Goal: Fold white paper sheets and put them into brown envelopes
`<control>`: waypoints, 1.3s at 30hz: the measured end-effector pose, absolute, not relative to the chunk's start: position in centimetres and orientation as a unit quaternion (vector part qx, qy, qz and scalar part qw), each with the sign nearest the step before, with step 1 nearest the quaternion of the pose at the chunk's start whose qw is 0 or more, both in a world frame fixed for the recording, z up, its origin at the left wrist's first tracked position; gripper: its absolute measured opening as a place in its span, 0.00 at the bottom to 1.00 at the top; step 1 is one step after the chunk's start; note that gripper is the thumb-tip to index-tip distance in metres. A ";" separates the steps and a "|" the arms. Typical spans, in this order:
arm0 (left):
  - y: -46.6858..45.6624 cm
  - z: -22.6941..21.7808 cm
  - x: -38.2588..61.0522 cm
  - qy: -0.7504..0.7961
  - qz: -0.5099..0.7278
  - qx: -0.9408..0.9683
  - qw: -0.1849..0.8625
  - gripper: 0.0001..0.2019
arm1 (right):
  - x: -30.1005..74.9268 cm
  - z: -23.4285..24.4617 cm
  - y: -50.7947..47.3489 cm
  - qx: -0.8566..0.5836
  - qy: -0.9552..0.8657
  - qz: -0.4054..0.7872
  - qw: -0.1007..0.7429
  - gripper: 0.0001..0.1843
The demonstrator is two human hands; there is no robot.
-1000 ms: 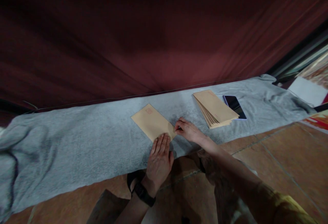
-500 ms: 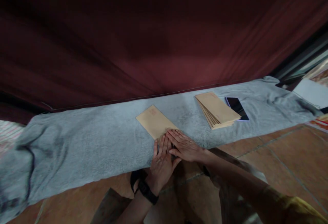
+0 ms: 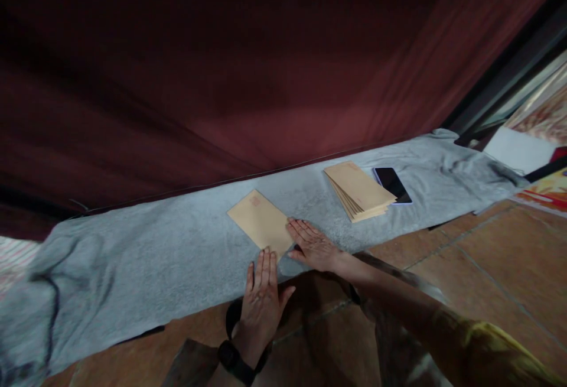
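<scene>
A single tan envelope (image 3: 261,223) lies flat on a grey towel (image 3: 146,263) spread along the floor. My right hand (image 3: 312,245) rests flat with fingers stretched out, its fingertips touching the envelope's right near corner. My left hand (image 3: 261,295) is open, fingers together and straight, with its fingertips at the envelope's near edge; a dark watch sits on that wrist. A fanned stack of several tan envelopes (image 3: 358,191) lies to the right on the towel, out of reach of both hands.
A black phone (image 3: 392,185) lies on the towel just right of the stack. A dark red curtain (image 3: 248,68) hangs behind the towel. Brown floor tiles (image 3: 496,257) run in front. White and colourful items (image 3: 518,150) sit at the far right.
My right hand went from pinching at the envelope's corner to lying flat on its edge. My left hand slid back toward me off the envelope. The camera view shifted.
</scene>
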State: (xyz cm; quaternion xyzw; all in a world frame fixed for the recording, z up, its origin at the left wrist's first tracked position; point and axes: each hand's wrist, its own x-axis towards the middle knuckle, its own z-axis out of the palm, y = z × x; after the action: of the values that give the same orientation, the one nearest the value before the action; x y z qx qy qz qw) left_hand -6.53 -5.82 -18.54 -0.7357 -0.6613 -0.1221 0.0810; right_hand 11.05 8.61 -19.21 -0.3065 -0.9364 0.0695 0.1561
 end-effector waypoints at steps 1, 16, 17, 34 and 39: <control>-6.0 -18.5 -6.7 -0.662 -0.133 -0.735 0.066 0.36 | 11.0 -19.3 8.6 -0.308 -0.936 0.067 0.156 0.39; 0.8 -13.8 -8.8 -0.614 -0.608 -0.081 -0.496 0.28 | 10.3 -19.5 8.3 -0.334 -0.927 0.073 0.151 0.43; 0.9 -13.9 -8.9 -0.621 -0.599 -0.097 -0.496 0.29 | 10.2 -19.5 8.3 -0.335 -0.927 0.073 0.152 0.44; 3.3 -12.1 -6.0 -0.543 -0.654 -0.179 -0.496 0.20 | 8.9 -15.8 8.6 -0.353 -0.918 0.026 0.180 0.34; 3.6 -11.3 -5.2 -0.497 -0.632 -0.231 -0.548 0.21 | 10.0 -14.5 9.7 -0.395 -0.886 0.095 0.223 0.37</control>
State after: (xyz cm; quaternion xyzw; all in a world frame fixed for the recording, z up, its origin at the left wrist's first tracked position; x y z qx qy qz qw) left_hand -5.18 3.63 -11.27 -0.2315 -0.4967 -0.6322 -0.5478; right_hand 9.96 9.65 -14.52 -0.3953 -0.8860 0.0947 0.2230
